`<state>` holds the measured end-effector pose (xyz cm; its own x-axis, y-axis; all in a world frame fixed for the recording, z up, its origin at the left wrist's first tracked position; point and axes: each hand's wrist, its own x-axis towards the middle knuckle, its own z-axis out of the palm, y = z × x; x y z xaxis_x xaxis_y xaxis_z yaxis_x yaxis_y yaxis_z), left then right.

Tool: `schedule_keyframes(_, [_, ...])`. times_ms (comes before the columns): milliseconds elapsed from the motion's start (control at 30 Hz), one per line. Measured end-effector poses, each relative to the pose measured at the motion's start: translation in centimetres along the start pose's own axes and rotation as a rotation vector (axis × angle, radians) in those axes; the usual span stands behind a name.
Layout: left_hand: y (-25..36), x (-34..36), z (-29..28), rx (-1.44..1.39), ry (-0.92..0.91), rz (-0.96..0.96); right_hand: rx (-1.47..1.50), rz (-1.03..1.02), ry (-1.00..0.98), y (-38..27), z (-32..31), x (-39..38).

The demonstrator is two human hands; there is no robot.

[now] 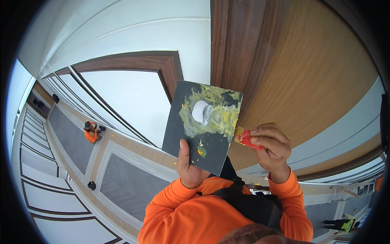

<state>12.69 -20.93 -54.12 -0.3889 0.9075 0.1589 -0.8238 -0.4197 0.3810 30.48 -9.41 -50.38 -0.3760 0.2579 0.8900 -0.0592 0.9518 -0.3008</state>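
My left hand [191,168] grips a dark, flat board [172,130] by its lower edge, thumb on the face and the other fingers hidden behind. Yellow-green smears cover much of the board's upper part. A lump of white paste [201,112] sits amid them, and a small orange and green spot lies lower down. Just right of the board, my right hand [273,148] pinches a small red scraper [247,139] with yellowish residue on it. The scraper is close to the board's right edge; whether they touch I cannot tell.
Ahead stands a wood-grain panel [325,61] with dark brown trim [239,36], beside a white wall with framed panels [126,89]. A person in orange [92,132] crouches on the corridor floor at left. Another in a yellow-green vest [345,225] is at lower right, near a ladder [365,189].
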Motion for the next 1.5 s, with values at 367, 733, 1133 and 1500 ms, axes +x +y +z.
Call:
schedule_keyframes(367, [0.3, 0.1, -2.3, -0.044, -0.118, -0.057, 0.028, 0.058, 0.082, 0.0, 0.2, 1.0])
schedule_keyframes(733, [0.2, -0.7, -2.8, 0.268, -0.199, 0.013, -0.044, -0.006, -0.155, -0.8, -1.9, 3.4])
schedule_keyframes(1133, [2.0, -1.3, -4.6, 0.754, -0.383, 0.160, -0.148, -0.012, -0.327, -1.8, -1.6, 6.8])
schedule_keyframes(1500, [2.3, -1.3, -4.8, 0.661, -0.347, 0.135, -0.317, -0.221, -0.299, -1.4, -1.4, 6.4])
